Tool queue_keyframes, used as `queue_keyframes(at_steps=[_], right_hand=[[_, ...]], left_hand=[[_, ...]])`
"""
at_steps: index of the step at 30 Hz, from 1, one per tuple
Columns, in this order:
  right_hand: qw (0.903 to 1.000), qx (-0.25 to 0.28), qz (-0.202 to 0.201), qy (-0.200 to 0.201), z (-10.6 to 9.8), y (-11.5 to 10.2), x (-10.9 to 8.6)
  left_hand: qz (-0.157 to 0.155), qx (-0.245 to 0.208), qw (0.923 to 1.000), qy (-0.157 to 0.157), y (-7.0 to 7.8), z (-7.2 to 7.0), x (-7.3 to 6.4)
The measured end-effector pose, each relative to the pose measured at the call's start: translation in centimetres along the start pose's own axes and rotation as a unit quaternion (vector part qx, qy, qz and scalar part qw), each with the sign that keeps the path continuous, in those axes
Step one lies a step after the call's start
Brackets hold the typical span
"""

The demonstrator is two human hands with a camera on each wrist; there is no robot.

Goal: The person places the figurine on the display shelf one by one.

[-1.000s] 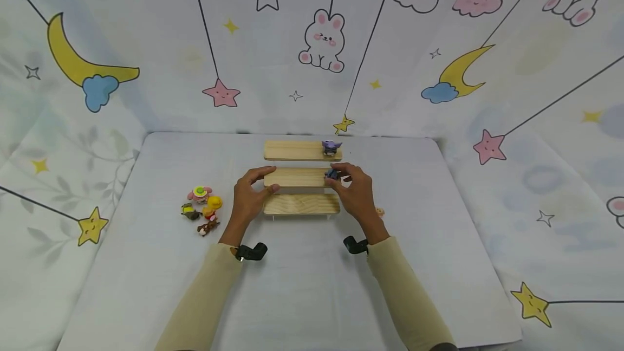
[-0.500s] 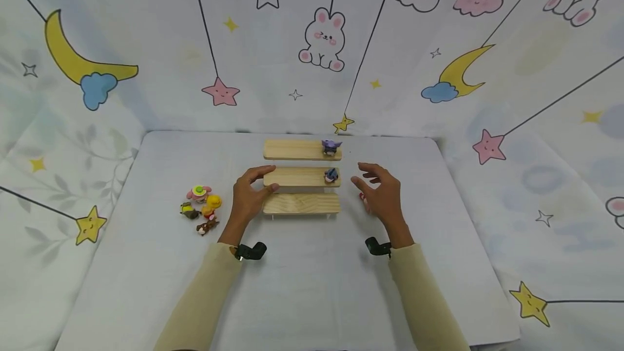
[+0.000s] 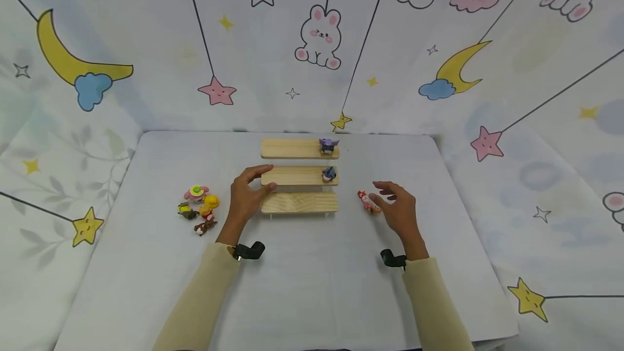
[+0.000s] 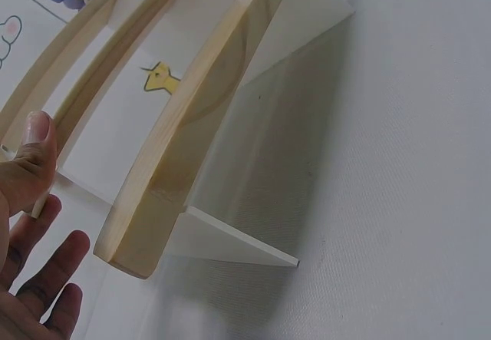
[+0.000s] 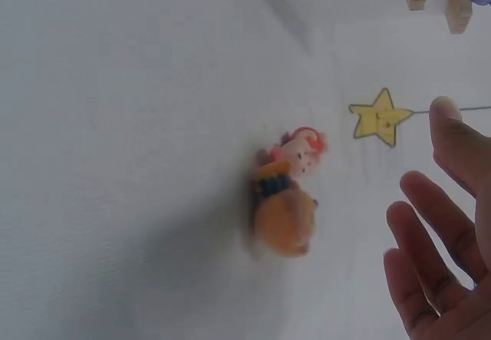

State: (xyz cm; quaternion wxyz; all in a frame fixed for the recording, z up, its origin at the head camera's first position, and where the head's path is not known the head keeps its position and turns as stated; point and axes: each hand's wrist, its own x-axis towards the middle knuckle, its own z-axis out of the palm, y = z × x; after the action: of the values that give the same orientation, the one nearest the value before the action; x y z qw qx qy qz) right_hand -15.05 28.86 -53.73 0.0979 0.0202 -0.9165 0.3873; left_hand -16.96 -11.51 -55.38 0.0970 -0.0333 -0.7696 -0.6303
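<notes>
A three-tier display stand has pale wooden boards on white side supports; its middle board (image 3: 292,176) carries a small blue figurine (image 3: 329,174), its back board (image 3: 290,149) a purple one (image 3: 329,145). My left hand (image 3: 245,194) grips the middle board's left end, thumb at the front edge and fingers behind. The front board (image 4: 176,148) slants across the left wrist view. Right of the stand, my right hand (image 3: 398,210) hovers with loosely bent fingers beside a pink-and-red figurine (image 5: 295,154) and an orange one (image 5: 285,221), holding neither.
Several figurines lie grouped left of the stand, among them a pink one (image 3: 196,194), a yellow one (image 3: 211,201), a green one (image 3: 187,210) and a brown one (image 3: 205,226). A patterned cloth backdrop (image 3: 273,64) rises behind the white tabletop (image 3: 292,291).
My right hand has let go of the blue figurine on the middle board and moved right, over to the pink-and-red and orange figurines. The left hand keeps its hold on the board.
</notes>
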Motion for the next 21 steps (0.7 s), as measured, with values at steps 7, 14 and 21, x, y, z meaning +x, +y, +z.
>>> queue_keyframes(at_steps=[7,14,21], right_hand=[[0.9984,-0.007,0.053,-0.02,1.6,1.0,-0.1],[0.998,-0.01,0.06,-0.019,3.0,1.2,0.4],[0.9954,-0.046,0.082,-0.018,4.0,1.4,0.6]], left_hand=[[-0.004,0.011,0.9999,-0.002,0.0,-0.3,0.0],[-0.001,0.015,0.9999,-0.003,0.1,-0.3,0.0],[0.004,0.011,0.9999,0.001,0.3,-0.1,0.0]])
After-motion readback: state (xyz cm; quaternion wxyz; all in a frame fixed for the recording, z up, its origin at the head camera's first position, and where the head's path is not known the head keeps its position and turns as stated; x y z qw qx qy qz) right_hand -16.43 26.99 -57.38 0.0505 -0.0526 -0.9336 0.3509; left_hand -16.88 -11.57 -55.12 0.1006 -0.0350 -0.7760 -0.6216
